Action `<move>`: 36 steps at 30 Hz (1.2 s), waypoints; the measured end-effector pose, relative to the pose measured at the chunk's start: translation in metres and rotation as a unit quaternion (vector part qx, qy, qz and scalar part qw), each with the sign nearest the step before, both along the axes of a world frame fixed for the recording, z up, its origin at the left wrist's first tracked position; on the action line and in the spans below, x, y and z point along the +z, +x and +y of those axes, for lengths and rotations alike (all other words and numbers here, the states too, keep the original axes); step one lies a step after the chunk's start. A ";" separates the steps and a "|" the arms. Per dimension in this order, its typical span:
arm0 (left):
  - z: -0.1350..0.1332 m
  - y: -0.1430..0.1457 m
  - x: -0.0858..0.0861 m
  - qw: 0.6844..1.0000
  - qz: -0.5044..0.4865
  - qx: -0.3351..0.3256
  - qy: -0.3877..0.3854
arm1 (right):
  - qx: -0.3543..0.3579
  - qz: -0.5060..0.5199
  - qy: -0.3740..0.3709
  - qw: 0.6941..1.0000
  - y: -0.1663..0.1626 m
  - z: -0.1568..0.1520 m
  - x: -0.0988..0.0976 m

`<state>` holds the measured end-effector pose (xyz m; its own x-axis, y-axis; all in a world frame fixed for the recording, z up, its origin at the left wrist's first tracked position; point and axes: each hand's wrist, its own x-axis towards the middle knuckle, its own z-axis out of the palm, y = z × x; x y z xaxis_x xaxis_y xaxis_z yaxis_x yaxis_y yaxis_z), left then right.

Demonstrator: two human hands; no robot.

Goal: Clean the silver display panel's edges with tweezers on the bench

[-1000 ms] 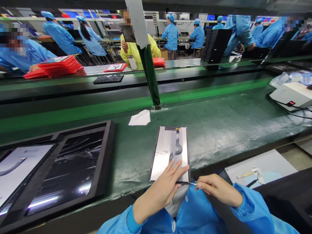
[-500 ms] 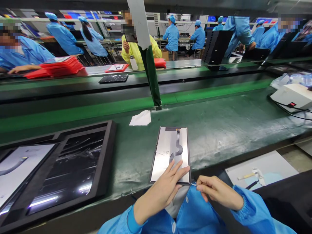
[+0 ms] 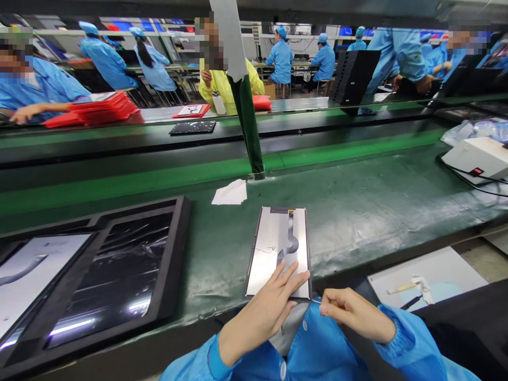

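Note:
A display panel [image 3: 264, 254] lies back side up at the near edge of the green bench, silver with a dark frame. A curved grey flex cable [image 3: 292, 238] runs down its back from an orange-edged connector. My left hand [image 3: 273, 301] rests flat on the lower part of the panel, fingers spread. Beside the panel's lower right corner, my right hand [image 3: 351, 312] is closed in a pinch around a thin metal tool [image 3: 316, 301]. The tool's tip meets the corner; most of its length is hidden in my fingers, so its exact kind cannot be made out.
A black foam tray [image 3: 180, 248] with display panels stands to the left. White paper pieces [image 3: 230, 192] lie beyond the panel, near a green post [image 3: 250, 127]. A white box with cables [image 3: 476, 159] sits at right. Co-workers in blue and yellow are across the conveyor line.
Both hands keep nearly the same pose on the panel and tool. A black wrapped panel on the far line has shifted right. A standing co-worker's arms have moved.

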<state>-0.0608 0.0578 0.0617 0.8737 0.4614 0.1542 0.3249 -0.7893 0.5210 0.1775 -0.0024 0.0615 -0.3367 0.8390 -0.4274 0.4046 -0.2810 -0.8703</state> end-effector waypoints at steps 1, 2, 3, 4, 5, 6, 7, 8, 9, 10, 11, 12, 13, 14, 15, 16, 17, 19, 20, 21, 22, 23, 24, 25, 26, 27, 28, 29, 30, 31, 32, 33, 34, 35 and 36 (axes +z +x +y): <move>0.000 0.000 0.000 1.000 0.001 0.000 -0.001 | 0.002 0.001 -0.005 1.000 0.000 0.001 0.001; 0.000 0.000 0.000 1.000 0.002 0.001 -0.002 | 0.005 0.004 -0.012 1.000 -0.001 0.001 0.002; 0.000 0.000 0.000 1.000 0.003 0.001 -0.002 | 0.008 0.008 -0.020 1.000 -0.001 0.001 0.003; 0.000 0.000 0.000 1.000 0.003 0.001 -0.003 | 0.009 0.011 -0.026 1.000 -0.001 0.002 0.004; 0.000 0.000 0.000 1.000 0.003 0.000 -0.005 | 0.010 0.012 -0.030 0.999 -0.001 0.002 0.005; 0.000 -0.001 -0.001 1.000 0.004 0.000 -0.007 | 0.010 0.013 -0.031 0.999 0.000 0.002 0.005; 0.000 -0.001 -0.001 1.000 0.004 0.001 -0.009 | 0.009 0.014 -0.031 0.999 0.000 0.002 0.005; 0.000 -0.001 -0.001 1.000 0.004 0.002 -0.012 | 0.008 0.015 -0.031 0.999 0.000 0.002 0.005; 0.000 -0.001 -0.001 1.000 0.005 0.002 -0.014 | 0.007 0.016 -0.032 0.999 0.000 0.002 0.004; 0.000 -0.001 -0.001 1.000 0.006 0.002 -0.016 | 0.008 0.017 -0.033 0.999 0.001 0.002 0.003; 0.000 -0.001 -0.001 1.000 0.007 0.001 -0.017 | 0.009 0.017 -0.034 0.999 0.001 0.002 0.001; 0.000 -0.001 -0.001 1.000 0.008 0.000 -0.017 | 0.009 0.018 -0.034 0.999 0.001 0.002 0.000; 0.000 -0.001 -0.001 1.000 0.010 -0.001 -0.017 | 0.009 0.019 -0.032 0.999 0.001 0.001 -0.001; 0.000 -0.001 -0.001 1.000 0.011 -0.001 -0.017 | 0.009 0.021 -0.030 0.999 0.001 0.001 -0.002; 0.000 -0.001 -0.001 1.000 0.012 -0.001 -0.016 | 0.008 0.022 -0.028 0.999 0.001 0.001 -0.002; 0.000 0.000 -0.001 1.000 0.012 -0.002 -0.016 | 0.008 0.022 -0.026 0.999 0.001 0.001 -0.003; 0.000 0.000 -0.001 1.000 0.010 -0.001 -0.015 | 0.008 0.021 -0.024 0.999 0.001 0.001 -0.003; 0.000 -0.001 0.000 1.000 0.006 -0.001 -0.015 | 0.008 0.018 -0.021 1.000 0.000 0.001 -0.002; 0.000 -0.001 0.000 1.000 0.005 -0.001 -0.015 | 0.008 0.017 -0.019 1.000 0.000 0.001 -0.001; 0.000 -0.001 0.000 1.000 0.004 -0.001 -0.016 | 0.009 0.017 -0.018 1.000 0.000 0.001 0.000; 0.001 -0.001 0.000 1.000 0.004 0.000 -0.017 | 0.009 0.017 -0.017 1.000 0.000 0.001 0.000; 0.001 -0.001 0.000 1.000 0.005 0.000 -0.019 | 0.010 0.017 -0.015 1.000 0.000 0.001 0.001; 0.001 -0.001 0.000 1.000 0.006 0.000 -0.021 | 0.011 0.016 -0.013 1.000 0.000 0.001 0.002; 0.001 -0.001 0.000 1.000 0.007 0.001 -0.022 | 0.012 0.015 -0.011 1.000 0.000 0.001 0.002; 0.000 -0.001 0.000 1.000 0.008 0.001 -0.022 | 0.012 0.013 -0.008 1.000 0.000 0.001 0.002; 0.000 -0.001 0.000 1.000 0.008 0.001 -0.021 | 0.013 0.011 -0.005 1.000 0.000 0.001 0.003; 0.000 -0.001 -0.001 1.000 0.008 0.000 -0.021 | 0.013 0.008 -0.002 1.000 0.000 0.001 0.003; 0.000 -0.001 -0.001 1.000 0.008 -0.001 -0.020 | 0.013 0.006 0.001 1.000 0.000 0.001 0.003; 0.000 -0.001 -0.001 1.000 0.008 -0.002 -0.020 | 0.013 0.003 0.005 1.000 0.000 0.001 0.003; 0.000 -0.001 -0.001 1.000 0.009 -0.002 -0.019 | 0.013 0.000 0.008 1.000 0.000 0.000 0.003; 0.000 -0.001 0.000 1.000 0.010 -0.001 -0.017 | 0.016 -0.003 0.012 1.000 0.000 0.000 0.003; 0.000 -0.001 0.000 1.000 0.010 0.000 -0.016 | 0.017 -0.006 0.016 1.000 0.000 0.000 0.003; 0.000 -0.001 0.000 1.000 0.009 0.001 -0.014 | 0.020 -0.009 0.020 1.000 0.000 0.000 0.003; 0.001 -0.001 0.000 1.000 0.008 0.001 -0.013 | 0.022 -0.010 0.023 0.999 0.000 0.000 0.002; 0.001 -0.001 0.000 1.000 0.006 0.001 -0.013 | 0.023 -0.011 0.026 0.999 0.000 -0.001 0.002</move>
<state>-0.0619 0.0585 0.0617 0.8747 0.4665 0.1312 0.3330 -0.7753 0.5366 0.1778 -0.0029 0.0634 -0.3662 0.8437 -0.3924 0.4359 -0.2170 -0.8734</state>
